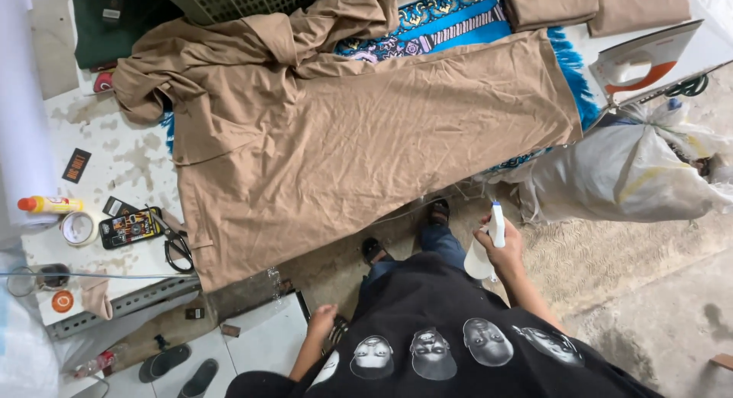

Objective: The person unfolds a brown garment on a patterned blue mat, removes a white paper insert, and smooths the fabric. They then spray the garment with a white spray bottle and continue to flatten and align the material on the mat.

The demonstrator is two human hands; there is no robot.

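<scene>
Black printed shirt (458, 352) fills the bottom of the view. Right hand (505, 249) wraps a white spray bottle (483, 253), nozzle up, held off the surface's near edge, above the floor; what's in the bottle can't be made out. Left hand (321, 319) hangs low, loosely curled, holding nothing, close to the near-left corner. Tan garment (343, 146) lies spread flat across the surface (130, 161) over a blue patterned mat (450, 20). Iron (645, 62) stands at the right end. Phone (130, 228), tape roll (79, 228), yellow bottle (50, 205) near the left edge. Stuffed white sack (634, 177) on the floor, right.
</scene>
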